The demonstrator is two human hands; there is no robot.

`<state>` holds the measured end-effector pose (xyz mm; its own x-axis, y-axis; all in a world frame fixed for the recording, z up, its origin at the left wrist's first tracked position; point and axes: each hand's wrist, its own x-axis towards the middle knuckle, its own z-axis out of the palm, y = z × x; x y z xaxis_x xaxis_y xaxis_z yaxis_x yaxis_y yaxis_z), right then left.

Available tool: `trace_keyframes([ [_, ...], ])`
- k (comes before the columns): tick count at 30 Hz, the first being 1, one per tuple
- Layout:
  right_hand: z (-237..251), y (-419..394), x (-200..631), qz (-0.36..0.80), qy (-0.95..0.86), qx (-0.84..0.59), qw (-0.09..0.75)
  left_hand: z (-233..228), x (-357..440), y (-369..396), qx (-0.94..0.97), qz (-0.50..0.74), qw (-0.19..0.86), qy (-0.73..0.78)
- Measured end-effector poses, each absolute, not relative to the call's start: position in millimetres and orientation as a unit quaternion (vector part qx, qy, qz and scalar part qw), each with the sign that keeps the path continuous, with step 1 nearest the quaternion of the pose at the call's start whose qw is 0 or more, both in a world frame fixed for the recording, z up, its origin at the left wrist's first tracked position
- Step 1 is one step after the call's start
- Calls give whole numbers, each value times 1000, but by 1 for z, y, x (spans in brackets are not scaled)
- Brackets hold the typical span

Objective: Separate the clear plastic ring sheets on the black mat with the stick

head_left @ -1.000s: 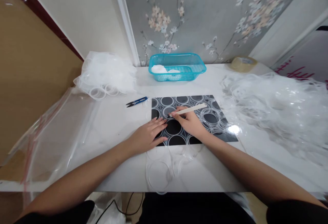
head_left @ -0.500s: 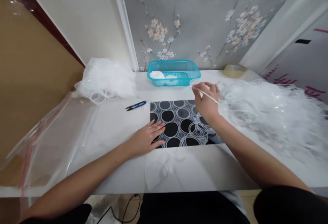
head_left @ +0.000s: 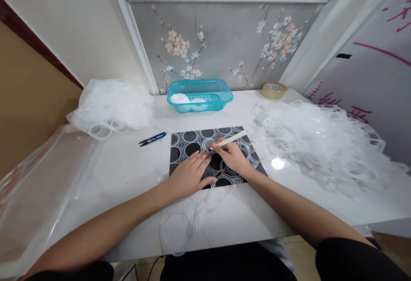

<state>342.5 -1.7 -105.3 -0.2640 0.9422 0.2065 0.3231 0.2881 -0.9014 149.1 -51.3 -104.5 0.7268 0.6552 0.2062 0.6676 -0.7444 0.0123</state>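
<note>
My left hand (head_left: 189,174) lies flat with fingers spread on the left side of a black mat patterned with grey circles (head_left: 182,154). In my right hand (head_left: 233,157) is a slim white stick (head_left: 233,137), pinched near its lower end, its back end pointing up and right. The stick's tip comes down on the mat just beside my left fingertips; what it touches there is too small to make out. Clear thin rings (head_left: 176,233) hang over the table's front edge below my left hand, and more rings lie on the mat partly under my right hand.
Blue thread snips (head_left: 153,139) lie left of the mat. Behind it stands a turquoise basket (head_left: 221,101) with white round pieces inside. Piles of translucent white rings are at left (head_left: 111,105) and right (head_left: 321,139). A tape roll (head_left: 273,91) sits at the back right.
My right hand has come from beside the basket down and left onto the mat, bringing the stick to my left fingertips. My left hand has slid slightly further onto the mat. The view has shifted.
</note>
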Motion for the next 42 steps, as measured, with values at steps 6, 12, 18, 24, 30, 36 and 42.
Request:
trace_keyframes([
  [6, -113, -1, 342, 389, -680, -472, 404, -108, 143, -49, -932, -103, 27, -346],
  [12, -116, -1, 342, 365, -691, -478, 400, -109, 142, -50, -932, -101, 28, -347],
  [18, -116, 2, 343, 359, -700, -474, 395, -109, 142, -51, -932, -100, 25, -346],
  [24, -114, -18, 338, 146, -820, -449, 323, -108, 143, -49, -933, -103, -10, -345],
  [30, -92, 0, 346, -30, -863, -452, 224, -104, 142, -48, -932, -86, -47, -349],
  [36, -67, 39, 394, -31, -710, -585, 391, -99, 136, -48, -933, -85, -62, -344],
  [42, -104, 8, 398, 245, -728, -499, 400, -88, 152, -42, -932, -119, -39, -339],
])
